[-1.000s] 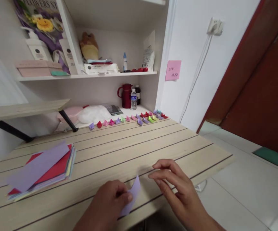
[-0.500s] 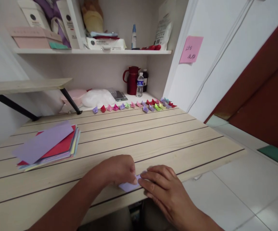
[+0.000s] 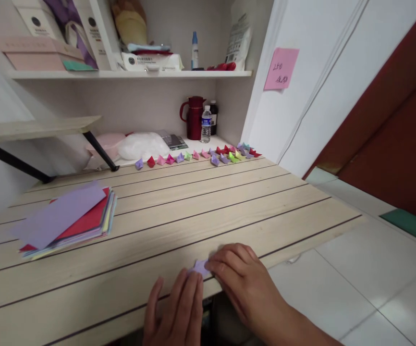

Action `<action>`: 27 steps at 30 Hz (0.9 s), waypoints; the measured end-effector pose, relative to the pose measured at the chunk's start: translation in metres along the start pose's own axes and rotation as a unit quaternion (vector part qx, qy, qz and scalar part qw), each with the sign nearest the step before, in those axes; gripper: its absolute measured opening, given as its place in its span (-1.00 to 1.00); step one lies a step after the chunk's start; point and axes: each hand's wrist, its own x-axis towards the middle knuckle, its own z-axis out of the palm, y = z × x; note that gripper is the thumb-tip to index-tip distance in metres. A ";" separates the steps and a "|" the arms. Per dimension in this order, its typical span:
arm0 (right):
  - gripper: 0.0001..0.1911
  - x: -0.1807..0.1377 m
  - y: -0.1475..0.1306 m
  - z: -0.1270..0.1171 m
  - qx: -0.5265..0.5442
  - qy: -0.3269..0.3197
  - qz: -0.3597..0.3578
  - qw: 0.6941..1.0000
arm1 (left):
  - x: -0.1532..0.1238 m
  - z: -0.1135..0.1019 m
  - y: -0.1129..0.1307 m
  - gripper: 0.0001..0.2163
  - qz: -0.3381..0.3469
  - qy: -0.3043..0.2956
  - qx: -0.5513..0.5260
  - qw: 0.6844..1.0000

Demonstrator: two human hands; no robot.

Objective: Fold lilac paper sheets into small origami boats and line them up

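A small folded piece of purple paper [image 3: 201,267] lies at the front edge of the wooden table, partly covered by my fingers. My left hand [image 3: 177,312] rests palm down with its fingers stretched out, fingertips touching the paper's near left side. At its right end, the bent fingers and thumb of my right hand [image 3: 242,278] close on the paper and keep it against the tabletop. The thumb of the right hand is mostly hidden.
To the left sits a stack of coloured paper [image 3: 89,221] with a purple sheet [image 3: 58,216] slanted on top. Several small folded paper pieces [image 3: 215,160] line the table's back edge. Behind them stand a red jug [image 3: 194,120] and a water bottle [image 3: 206,126]. A low shelf [image 3: 38,129] rises at left.
My left hand has gone from a closed pinch above the paper to stretched fingers nearer the table edge. Less of the purple paper shows. My right hand stays on its right end.
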 end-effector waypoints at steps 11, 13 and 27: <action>-0.56 -0.010 0.008 -0.001 -0.110 -0.044 -0.059 0.991 | -0.019 0.016 0.024 -0.66 -0.093 -0.013 0.041 0.995; -0.51 -0.012 0.008 -0.003 -0.141 -0.050 -0.083 0.985 | -0.018 0.016 0.027 -0.65 -0.103 -0.016 0.041 0.994; -0.28 -0.036 0.008 0.027 -0.254 -0.019 -0.075 0.964 | -0.014 0.013 0.030 -0.58 -0.087 -0.056 0.085 0.991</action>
